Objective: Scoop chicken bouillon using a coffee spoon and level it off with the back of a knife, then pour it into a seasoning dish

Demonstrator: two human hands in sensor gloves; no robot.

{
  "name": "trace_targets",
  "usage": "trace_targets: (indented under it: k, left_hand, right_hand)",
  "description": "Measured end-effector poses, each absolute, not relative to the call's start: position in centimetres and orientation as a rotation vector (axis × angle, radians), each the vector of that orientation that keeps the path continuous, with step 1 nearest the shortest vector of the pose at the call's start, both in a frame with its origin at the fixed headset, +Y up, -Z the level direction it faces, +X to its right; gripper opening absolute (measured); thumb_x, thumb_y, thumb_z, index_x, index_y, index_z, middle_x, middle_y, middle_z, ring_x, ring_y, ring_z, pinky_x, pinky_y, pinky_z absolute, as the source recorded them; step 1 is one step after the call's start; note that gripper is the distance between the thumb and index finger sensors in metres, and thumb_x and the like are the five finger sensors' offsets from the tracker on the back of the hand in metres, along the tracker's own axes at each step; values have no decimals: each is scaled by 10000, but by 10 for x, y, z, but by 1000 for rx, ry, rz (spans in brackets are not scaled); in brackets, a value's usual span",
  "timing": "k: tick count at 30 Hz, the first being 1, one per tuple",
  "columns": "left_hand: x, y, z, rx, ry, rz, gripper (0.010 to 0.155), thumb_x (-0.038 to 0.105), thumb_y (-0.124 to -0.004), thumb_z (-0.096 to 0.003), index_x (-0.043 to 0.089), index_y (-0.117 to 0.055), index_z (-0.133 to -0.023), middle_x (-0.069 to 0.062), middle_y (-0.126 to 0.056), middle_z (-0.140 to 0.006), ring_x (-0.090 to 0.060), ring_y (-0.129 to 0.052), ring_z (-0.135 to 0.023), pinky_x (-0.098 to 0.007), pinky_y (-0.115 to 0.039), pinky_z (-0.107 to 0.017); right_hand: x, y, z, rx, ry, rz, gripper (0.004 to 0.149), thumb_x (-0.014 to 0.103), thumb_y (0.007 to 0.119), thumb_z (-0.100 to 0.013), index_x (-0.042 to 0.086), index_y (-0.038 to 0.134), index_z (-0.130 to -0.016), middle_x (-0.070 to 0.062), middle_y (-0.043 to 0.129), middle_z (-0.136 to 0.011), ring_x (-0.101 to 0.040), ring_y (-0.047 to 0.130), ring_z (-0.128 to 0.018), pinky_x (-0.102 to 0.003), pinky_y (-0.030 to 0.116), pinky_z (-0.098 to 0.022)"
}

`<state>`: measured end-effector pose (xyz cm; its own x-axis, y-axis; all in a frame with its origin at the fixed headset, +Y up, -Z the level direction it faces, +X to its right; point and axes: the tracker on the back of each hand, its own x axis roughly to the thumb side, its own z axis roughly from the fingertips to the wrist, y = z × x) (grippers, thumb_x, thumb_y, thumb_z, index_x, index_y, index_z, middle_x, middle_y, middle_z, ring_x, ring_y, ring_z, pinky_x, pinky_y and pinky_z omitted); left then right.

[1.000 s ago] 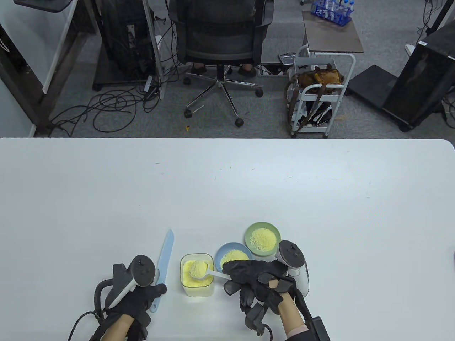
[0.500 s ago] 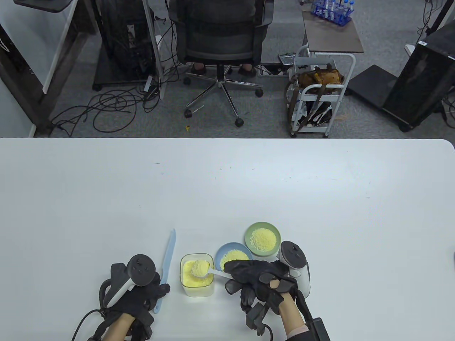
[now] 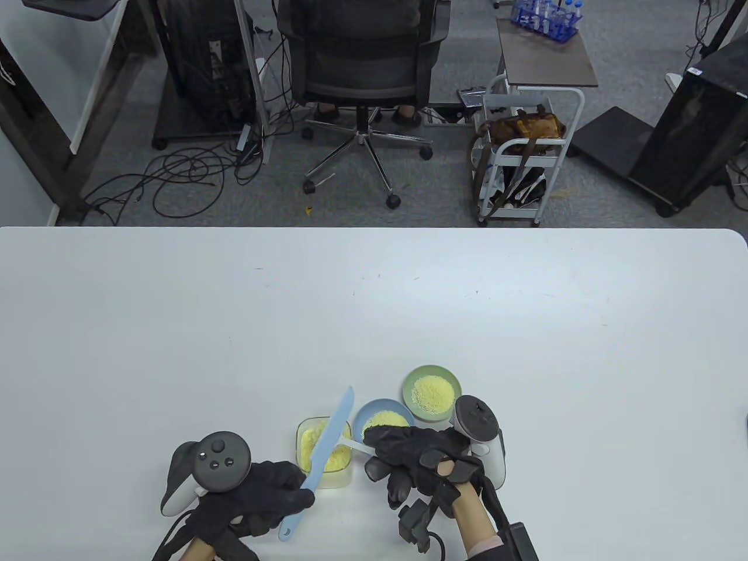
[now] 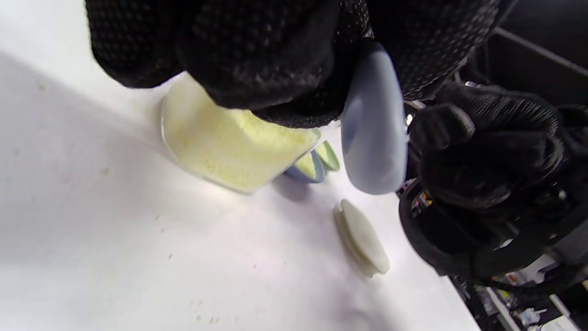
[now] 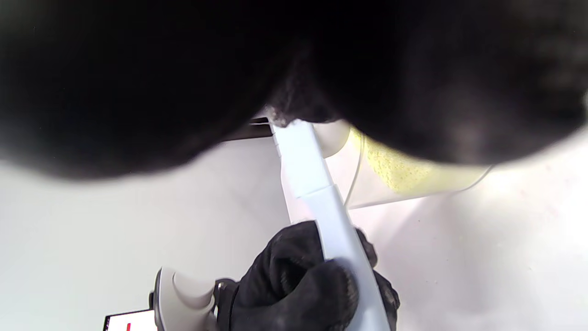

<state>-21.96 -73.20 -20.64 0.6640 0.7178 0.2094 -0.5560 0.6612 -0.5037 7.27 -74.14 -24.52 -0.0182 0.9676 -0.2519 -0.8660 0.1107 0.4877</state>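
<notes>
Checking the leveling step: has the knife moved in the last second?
Yes. The knife, gripped by the left hand, swung right, across the bouillon container.

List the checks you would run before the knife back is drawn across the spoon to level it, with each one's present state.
1. Left hand grips the knife by its handle: ok.
2. Right hand holds the spoon by its handle: ok.
3. Knife blade lies over the open bouillon container, so scrapings should fall back in: ok.
4. Knife back, not edge, meets the spoon bowl: cannot tell.
5. Spoon bowl heaped and level: cannot tell, hidden under the blade.
6. Blue dish free to receive the pour: ok, already holds some powder.
</notes>
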Motion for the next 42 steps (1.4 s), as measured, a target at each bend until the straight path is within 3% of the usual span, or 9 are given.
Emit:
trace_targets:
  k: [21,26,34,42]
  left_hand:
    - [-242,-736,-216,-482,-327,803,469,417,-890,-437,44,-882,-721,-108,-1015,-445,-133,-988,-215,-422,-828,-361]
    - [-263,-739,-223,-428,-199,868,463,406,-880,-442,45,-874,-733,-110,-1016,-458,-136,-993,-227,-423,-826,-366]
    - [-286,-763,-233,-403,97,732,462,390,-861,-442,42,-867,-746,-115,-1018,-474,-139,-1002,-237,-423,-827,-363]
    - [-289,-781,-239,-447,202,598,453,394,-862,-433,54,-873,-732,-103,-1019,-457,-118,-995,-211,-394,-828,-316]
  right_hand:
    - [90,-735,-235,219,541,1463,415,135,745,-410,-71,685,-765,-319,893,-412,5,970,1,-306,926,-27]
    - [89,-738,-235,230,555,1453,416,138,743,-413,-67,681,-769,-315,893,-418,7,971,-4,-305,926,-32]
    - [86,-745,-236,272,604,1433,415,142,739,-420,-62,676,-776,-311,890,-430,7,972,-13,-305,927,-42]
    - [91,-748,-237,268,609,1427,416,145,739,-422,-60,675,-779,-309,891,-433,7,972,-15,-305,926,-44]
